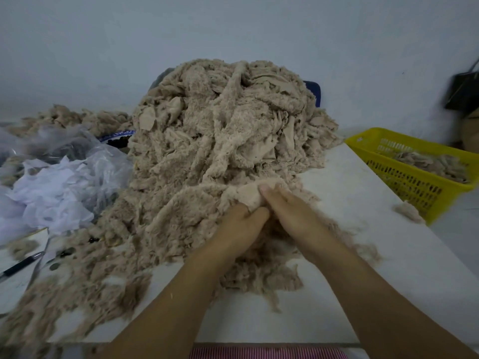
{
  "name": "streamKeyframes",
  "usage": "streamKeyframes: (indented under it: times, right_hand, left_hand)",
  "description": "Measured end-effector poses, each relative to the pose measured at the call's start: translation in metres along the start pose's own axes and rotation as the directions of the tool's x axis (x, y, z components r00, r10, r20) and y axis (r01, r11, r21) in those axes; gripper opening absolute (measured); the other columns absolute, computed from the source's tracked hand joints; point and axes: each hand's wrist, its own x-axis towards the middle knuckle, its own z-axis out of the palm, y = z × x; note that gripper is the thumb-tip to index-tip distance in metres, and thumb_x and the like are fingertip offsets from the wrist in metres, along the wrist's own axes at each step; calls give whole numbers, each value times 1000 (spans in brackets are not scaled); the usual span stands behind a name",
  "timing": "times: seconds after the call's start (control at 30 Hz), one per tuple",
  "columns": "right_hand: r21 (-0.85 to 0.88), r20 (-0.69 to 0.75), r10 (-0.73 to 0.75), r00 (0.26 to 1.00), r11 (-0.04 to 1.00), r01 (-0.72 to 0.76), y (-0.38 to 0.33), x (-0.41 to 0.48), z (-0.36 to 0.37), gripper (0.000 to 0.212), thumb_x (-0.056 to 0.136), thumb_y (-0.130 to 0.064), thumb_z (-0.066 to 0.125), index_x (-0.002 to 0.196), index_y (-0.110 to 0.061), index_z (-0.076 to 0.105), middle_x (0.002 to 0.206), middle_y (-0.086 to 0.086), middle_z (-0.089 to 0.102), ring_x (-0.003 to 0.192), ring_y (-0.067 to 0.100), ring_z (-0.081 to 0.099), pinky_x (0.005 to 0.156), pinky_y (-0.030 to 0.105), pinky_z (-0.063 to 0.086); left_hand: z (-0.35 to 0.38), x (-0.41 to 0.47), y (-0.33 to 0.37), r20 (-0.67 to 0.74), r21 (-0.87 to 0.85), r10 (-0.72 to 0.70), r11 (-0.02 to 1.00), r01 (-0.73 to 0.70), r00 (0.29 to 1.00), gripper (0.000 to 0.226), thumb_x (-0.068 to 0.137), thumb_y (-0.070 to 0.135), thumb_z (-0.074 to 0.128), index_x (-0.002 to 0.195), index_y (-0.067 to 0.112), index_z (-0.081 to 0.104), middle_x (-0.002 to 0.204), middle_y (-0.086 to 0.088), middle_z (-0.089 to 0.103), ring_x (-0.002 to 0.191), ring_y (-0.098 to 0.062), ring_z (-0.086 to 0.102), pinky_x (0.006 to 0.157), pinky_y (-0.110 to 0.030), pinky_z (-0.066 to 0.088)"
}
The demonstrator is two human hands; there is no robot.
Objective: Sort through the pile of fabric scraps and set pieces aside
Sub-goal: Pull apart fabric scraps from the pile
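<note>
A tall pile of beige fleecy fabric scraps [223,120] covers the middle of the white table [363,229] and spreads toward me. At its near edge my left hand [241,226] and my right hand [290,211] meet on one fuzzy beige scrap [246,194]. Both hands pinch it, with the thumbs on top and the fingers tucked under the cloth. Loose fluffy bits lie beneath my wrists.
A yellow slotted basket [404,177] at the right table edge holds some beige scraps. A small tuft [408,212] lies beside it. Crumpled clear plastic bags [59,182] sit at the left, a pen [22,265] and papers at the near left. A dark bag [464,92] hangs on the wall.
</note>
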Motion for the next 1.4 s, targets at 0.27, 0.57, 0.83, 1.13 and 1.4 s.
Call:
streamKeyframes:
  times: [0.27,0.57,0.83,1.13,1.4]
  right_hand:
    - [-396,128,-172,977,894,209,16,-11,-3,45,102,-43,45,63,-24,35,51,-14,40,50,5,37,50,21,29]
    - [-175,-169,-80,982,983,50,23,-11,-31,42,99,-36,51,66,-11,45,61,8,45,53,17,38,57,31,29]
    - [232,-419,45,907,971,59,13,3,-53,32,98,-34,52,80,-17,71,87,14,74,86,36,69,77,49,56]
    - [487,-160,-35,987,867,109,10,11,-30,17,103,-22,49,104,-17,66,98,4,75,90,18,72,70,28,57]
    - [378,-11,-120,993,919,115,6,-2,-10,12,78,-38,64,78,-27,69,82,10,69,75,22,64,63,36,52]
  left_hand:
    - [-23,20,7,47,-814,-284,544,201,958,25,97,26,60,102,6,75,98,-13,76,88,-25,74,69,-34,60]
    - [-61,44,3,-111,-970,-333,243,-29,937,38,108,30,37,76,17,55,57,5,53,62,-11,54,69,-30,55]
    - [-80,46,-15,-157,-982,-412,164,-96,897,52,106,50,32,106,6,59,101,-8,63,76,-11,58,62,-19,46]
    - [-16,22,11,6,-767,-414,582,270,910,41,92,37,69,118,6,61,122,-14,64,90,-19,66,58,-24,58]
    - [5,10,20,201,-596,-188,756,272,961,66,88,61,56,107,-1,67,95,-18,69,99,-28,67,91,-38,53]
